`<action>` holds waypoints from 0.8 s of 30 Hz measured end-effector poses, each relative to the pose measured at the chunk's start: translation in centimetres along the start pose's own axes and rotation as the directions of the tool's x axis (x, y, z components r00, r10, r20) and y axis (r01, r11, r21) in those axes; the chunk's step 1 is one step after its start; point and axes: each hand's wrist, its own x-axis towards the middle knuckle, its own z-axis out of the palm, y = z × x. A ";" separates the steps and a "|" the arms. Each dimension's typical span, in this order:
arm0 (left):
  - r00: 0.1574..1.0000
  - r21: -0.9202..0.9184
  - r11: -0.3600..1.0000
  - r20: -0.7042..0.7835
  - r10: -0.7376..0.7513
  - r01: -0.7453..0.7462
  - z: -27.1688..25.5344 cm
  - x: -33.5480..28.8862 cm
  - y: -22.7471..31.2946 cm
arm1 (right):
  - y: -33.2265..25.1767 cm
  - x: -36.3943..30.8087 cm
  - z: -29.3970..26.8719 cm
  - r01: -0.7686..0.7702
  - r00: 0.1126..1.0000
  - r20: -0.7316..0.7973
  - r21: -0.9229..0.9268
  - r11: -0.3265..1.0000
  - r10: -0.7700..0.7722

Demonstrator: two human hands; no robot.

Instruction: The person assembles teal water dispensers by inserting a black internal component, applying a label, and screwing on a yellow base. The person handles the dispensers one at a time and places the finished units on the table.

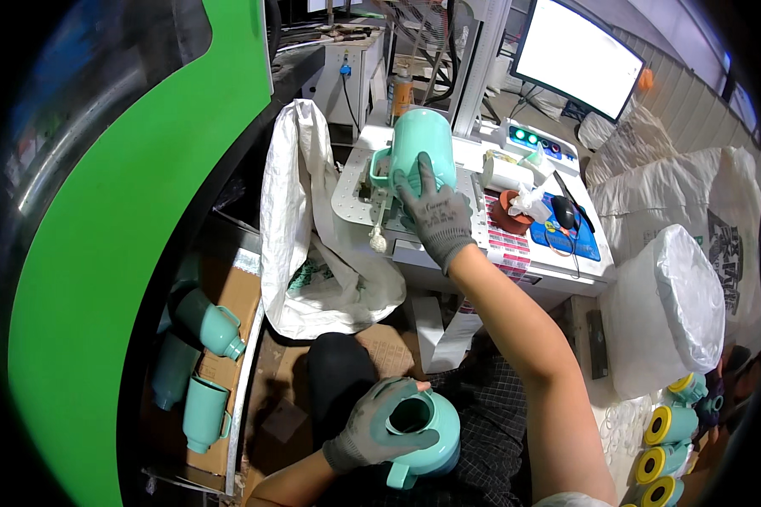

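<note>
On a perforated metal plate at the workbench lies a mint-green jug, on its side, handle toward the left. My right hand, in a grey glove, reaches across and rests on its lower end with the fingers stretched apart. Low in front of me, at my lap, a second mint-green jug shows its round open mouth. My left hand, also gloved, is closed around the neck of that one, thumb and fingers on either side of the mouth.
A box at left holds several green jugs. Beside it hangs a white woven sack. Labels, a tape roll, a mouse and a monitor occupy the bench's right. Yellow-rimmed green jugs stand lower right.
</note>
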 end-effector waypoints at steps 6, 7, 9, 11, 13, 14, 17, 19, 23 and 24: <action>0.994 -0.050 0.996 0.076 0.082 -0.078 2.1 2.2 0.3 | 3.0 1.4 2.0 -0.043 0.998 0.040 -0.099 0.994 0.047; 0.989 -0.050 0.996 0.123 0.079 -0.074 2.7 2.5 0.5 | 3.0 1.1 1.8 -0.055 0.998 -0.003 -0.031 0.998 0.055; 0.994 -0.281 0.960 0.103 0.033 -0.002 2.9 1.4 -1.4 | 1.4 0.2 0.5 -0.065 0.979 -0.183 0.130 0.989 0.088; 0.995 -0.290 0.952 0.065 -0.077 0.093 2.7 1.2 -1.1 | -0.7 -2.7 -0.7 -0.008 0.911 -0.392 0.286 0.958 0.125; 0.953 -0.350 0.889 0.171 -0.248 0.294 3.2 2.6 0.2 | 0.0 -10.0 -1.5 0.035 0.850 -0.496 0.388 0.921 0.177; 0.972 -0.249 0.953 0.196 -0.127 0.174 2.7 2.8 -1.2 | 1.0 -14.1 -0.3 0.079 0.837 -0.507 0.482 0.873 0.204; 0.961 -0.044 0.991 0.253 -0.113 0.129 -0.4 3.7 -3.6 | 4.4 -29.0 -3.4 -0.081 0.864 -0.341 0.632 0.771 0.370; 0.942 0.173 0.984 0.336 -0.015 -0.046 -2.0 4.5 -4.7 | 6.9 -40.7 -5.1 -0.383 0.799 -0.212 0.540 0.749 0.562; 0.904 0.111 0.991 0.412 -0.116 0.077 0.8 6.8 -2.2 | 8.8 -63.8 -10.4 -0.905 0.110 -0.315 0.360 0.226 0.943; 0.912 0.083 0.991 0.387 -0.132 0.108 1.5 7.0 -2.5 | 9.1 -68.3 -13.3 -0.953 0.006 -0.439 0.269 0.137 0.899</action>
